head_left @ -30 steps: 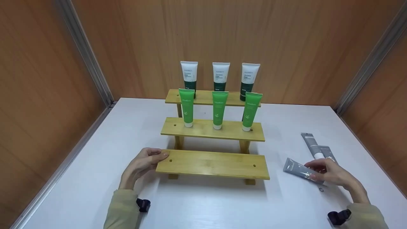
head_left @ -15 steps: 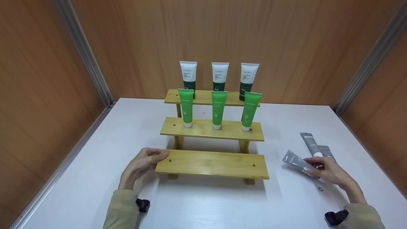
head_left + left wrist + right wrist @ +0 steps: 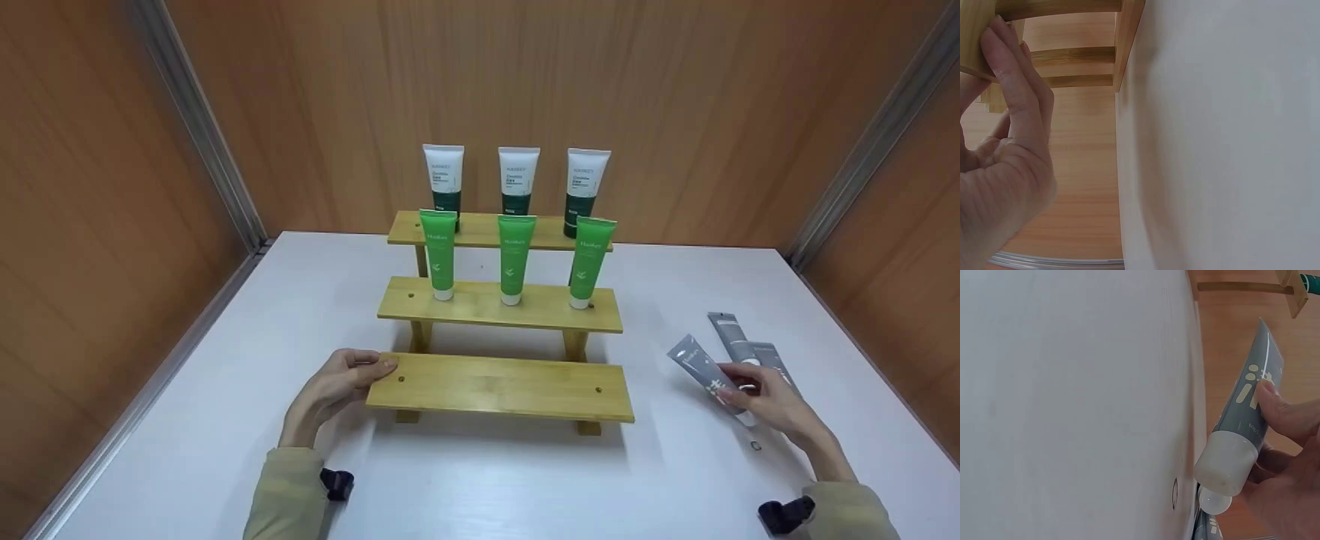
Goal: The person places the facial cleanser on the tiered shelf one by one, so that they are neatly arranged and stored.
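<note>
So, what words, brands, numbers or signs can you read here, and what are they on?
"HANKEY", it seems: on the white-and-dark-green tubes on the top shelf; smaller lines too small to read.
"Hankey", it seems, above a pale leaf sign: on the green tubes on the middle shelf.
Grey tube in the right hand: pale characters, partly covered, unreadable; small print blurred.
Two other grey tubes on the table: unreadable.

A three-tier wooden stand [image 3: 480, 301] sits on the white table [image 3: 480, 495]. Three white-and-dark-green tubes [image 3: 517, 180] stand on its top tier [image 3: 480, 232], three green tubes [image 3: 514, 255] on its middle tier [image 3: 551, 309]. At the stand's left end the left hand [image 3: 336, 385] grips its lowest tier [image 3: 500, 387]. Right of the stand, the right hand [image 3: 769, 397] holds a tilted grey tube [image 3: 699, 366] beside two lying grey tubes [image 3: 733, 339].
</note>
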`<state>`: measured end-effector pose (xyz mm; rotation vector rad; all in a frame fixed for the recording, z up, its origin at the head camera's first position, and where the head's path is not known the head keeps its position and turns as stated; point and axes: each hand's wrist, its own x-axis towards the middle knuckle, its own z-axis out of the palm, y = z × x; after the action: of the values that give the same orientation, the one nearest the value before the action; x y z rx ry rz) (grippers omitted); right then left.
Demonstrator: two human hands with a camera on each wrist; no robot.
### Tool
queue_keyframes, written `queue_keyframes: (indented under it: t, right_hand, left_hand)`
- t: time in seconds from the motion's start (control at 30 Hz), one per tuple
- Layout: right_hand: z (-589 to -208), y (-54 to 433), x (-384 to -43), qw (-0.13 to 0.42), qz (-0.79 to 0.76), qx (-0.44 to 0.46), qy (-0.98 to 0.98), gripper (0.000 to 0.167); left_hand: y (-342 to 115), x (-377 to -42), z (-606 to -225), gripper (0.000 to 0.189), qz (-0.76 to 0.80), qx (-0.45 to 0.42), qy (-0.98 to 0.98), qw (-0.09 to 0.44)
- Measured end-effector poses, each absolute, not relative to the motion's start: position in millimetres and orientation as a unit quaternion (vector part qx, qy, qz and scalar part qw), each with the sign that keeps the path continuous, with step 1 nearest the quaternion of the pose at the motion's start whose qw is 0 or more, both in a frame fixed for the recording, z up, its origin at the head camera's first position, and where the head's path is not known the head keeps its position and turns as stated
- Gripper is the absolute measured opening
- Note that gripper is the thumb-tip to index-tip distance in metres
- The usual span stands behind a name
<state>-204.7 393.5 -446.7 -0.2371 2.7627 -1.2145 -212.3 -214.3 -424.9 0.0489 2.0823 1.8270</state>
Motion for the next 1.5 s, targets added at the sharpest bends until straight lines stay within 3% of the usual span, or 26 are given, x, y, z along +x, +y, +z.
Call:
queue_keyframes:
  t: [1.5]
  right_hand:
    - [-430, 355, -203, -0.025, -0.478, -0.024, 0.878, 0.058]
  left_hand:
    - [-215, -212, -425, 0.050, 0.649, 0.008, 0.738, 0.185]
